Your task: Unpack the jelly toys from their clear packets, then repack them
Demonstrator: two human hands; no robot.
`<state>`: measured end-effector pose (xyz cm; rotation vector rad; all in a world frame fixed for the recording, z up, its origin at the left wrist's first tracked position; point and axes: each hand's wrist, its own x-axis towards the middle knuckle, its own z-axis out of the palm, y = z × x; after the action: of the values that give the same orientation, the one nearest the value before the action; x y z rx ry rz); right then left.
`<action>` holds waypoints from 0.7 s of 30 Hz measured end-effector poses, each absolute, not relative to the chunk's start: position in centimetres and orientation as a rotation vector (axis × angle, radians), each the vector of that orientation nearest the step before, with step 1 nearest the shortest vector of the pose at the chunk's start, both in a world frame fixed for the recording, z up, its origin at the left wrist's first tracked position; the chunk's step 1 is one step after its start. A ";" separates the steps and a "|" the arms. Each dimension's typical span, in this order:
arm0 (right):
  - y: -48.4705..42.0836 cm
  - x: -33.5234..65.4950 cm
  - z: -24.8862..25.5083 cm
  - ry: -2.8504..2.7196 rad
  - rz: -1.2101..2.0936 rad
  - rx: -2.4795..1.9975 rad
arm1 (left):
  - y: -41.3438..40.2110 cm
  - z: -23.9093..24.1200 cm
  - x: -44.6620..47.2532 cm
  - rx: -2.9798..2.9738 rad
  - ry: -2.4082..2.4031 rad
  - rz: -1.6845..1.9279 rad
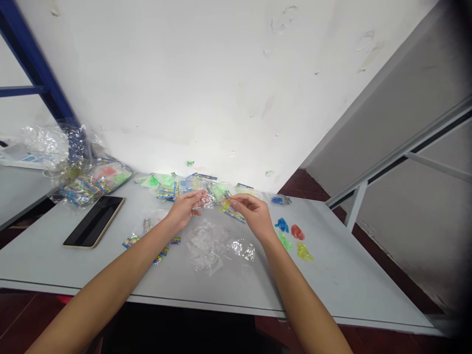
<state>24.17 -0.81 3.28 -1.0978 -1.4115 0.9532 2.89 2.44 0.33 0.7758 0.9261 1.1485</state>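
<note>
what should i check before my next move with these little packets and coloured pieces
1. Left hand has hold of the clear packet with reddish contents: ok.
2. Right hand is at the yellow bit: ok.
3. Yellow bit is fully inside a packet: cannot tell.
4. Blue piece, red piece, green piece and yellow piece all lie on the table: ok.
5. Space between the forearms is free of clear plastic bags: not ok.
6. Smartphone is clear of both hands: ok.

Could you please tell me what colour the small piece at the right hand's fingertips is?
The small piece is yellow, best seen in the head view.
</note>
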 end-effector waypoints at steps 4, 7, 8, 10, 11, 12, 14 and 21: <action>-0.3 24.3 2.6 -1.444 1.006 -1.078 | 2.1 0.7 3.2 0.747 0.841 1.158; -0.3 24.2 2.2 -1.458 1.042 -1.068 | 2.0 0.6 3.3 0.727 0.810 1.152; -0.3 24.2 2.1 -1.463 1.041 -1.069 | 2.0 0.5 3.3 0.728 0.800 1.144; -0.5 24.0 2.1 -1.476 1.030 -1.073 | 2.0 0.3 3.3 0.742 0.784 1.119; -0.7 23.9 2.2 -1.485 1.023 -1.075 | 2.0 0.2 3.3 0.753 0.775 1.103; -0.8 23.8 2.2 -1.501 1.012 -1.079 | 2.0 0.1 3.2 0.762 0.768 1.088; -1.0 23.7 2.3 -1.550 0.971 -1.091 | 2.1 0.1 3.1 0.776 0.769 1.056; -0.8 23.5 2.2 -1.624 0.897 -1.093 | 1.9 -0.1 3.3 0.811 0.748 0.993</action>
<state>23.48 -0.80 2.16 -1.0929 -1.6239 0.8971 3.29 1.92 -0.06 0.8113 0.7476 0.9935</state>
